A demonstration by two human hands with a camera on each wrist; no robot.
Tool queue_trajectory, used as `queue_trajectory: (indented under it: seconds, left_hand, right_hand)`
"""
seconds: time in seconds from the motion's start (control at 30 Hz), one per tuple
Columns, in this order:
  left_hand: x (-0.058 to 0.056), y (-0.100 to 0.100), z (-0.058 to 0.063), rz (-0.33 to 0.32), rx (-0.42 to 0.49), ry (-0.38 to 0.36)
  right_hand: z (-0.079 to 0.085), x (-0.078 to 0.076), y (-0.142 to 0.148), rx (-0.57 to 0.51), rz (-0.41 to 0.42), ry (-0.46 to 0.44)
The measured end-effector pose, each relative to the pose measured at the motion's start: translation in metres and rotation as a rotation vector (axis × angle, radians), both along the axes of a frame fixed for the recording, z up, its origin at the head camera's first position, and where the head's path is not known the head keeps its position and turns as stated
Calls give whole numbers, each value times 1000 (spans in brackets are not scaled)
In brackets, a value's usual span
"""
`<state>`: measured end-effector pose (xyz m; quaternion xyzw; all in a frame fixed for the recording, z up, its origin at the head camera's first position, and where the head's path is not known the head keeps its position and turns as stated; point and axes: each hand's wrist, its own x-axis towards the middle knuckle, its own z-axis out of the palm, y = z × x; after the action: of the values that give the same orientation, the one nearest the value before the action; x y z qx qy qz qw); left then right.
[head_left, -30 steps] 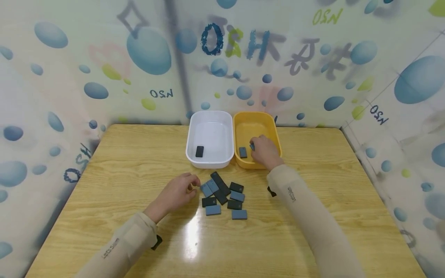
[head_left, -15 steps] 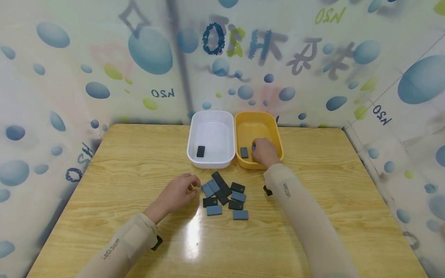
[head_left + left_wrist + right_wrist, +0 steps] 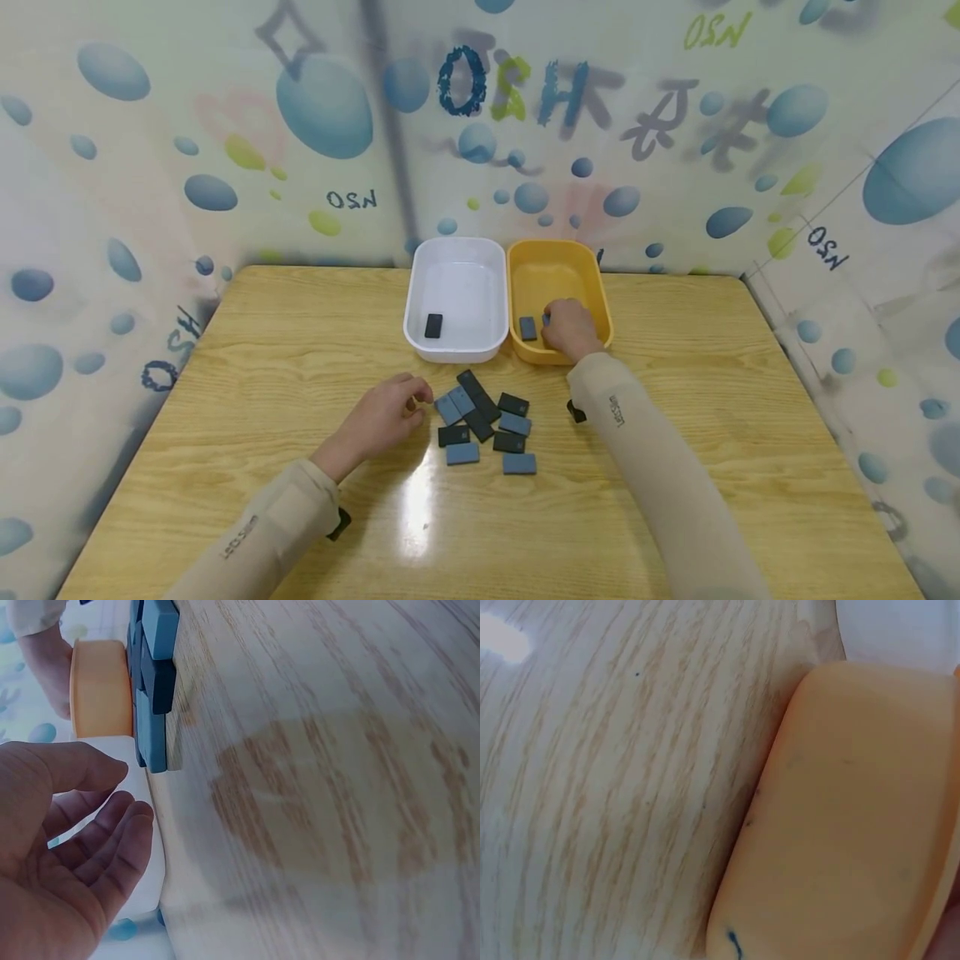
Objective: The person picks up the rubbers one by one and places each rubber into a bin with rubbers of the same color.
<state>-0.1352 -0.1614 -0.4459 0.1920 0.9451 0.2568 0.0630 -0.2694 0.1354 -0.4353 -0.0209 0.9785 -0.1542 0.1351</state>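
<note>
My right hand (image 3: 572,327) reaches into the yellow bin (image 3: 553,271) and pinches a blue block (image 3: 547,319) low at the bin's near end; the fingers hide most of that block. Another blue block (image 3: 528,328) lies to its left. On the table, my left hand (image 3: 382,415) is beside a cluster of flat black and blue blocks, loosely bent and holding nothing. In the left wrist view its fingers (image 3: 127,851) are apart from the nearest blue block (image 3: 154,742). A long black block (image 3: 477,396) lies at the top of the cluster.
A white bin (image 3: 457,287) stands left of the yellow one, with one black block (image 3: 433,326) inside. Both bins are near the back edge of the wooden table (image 3: 315,333), close to a patterned wall (image 3: 300,208). In the right wrist view the yellow bin's side wall (image 3: 840,810) fills the right.
My right hand has lowered slightly within the yellow bin, its forearm shifting a little left. The left hand has stayed in place, and the block cluster looks the same.
</note>
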Motion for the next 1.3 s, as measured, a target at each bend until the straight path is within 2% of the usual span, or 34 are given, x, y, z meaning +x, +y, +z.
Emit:
queue_trajectory:
  seconds: [0.47,0.73,0.97,1.3]
  left_hand:
    - [1,0,-1,13,-8,5]
    - [1,-2,1,23,-5,-19]
    - [0,-3,3,14,-3,-34]
    - [-4,-6,8,-41,18,16]
  right_hand:
    - [3,1,0,4,33,-13]
    - [7,2,2,-44,10,-45]
    - [19,11,10,-51,20,29]
    - [39,40,14,-4,166,156]
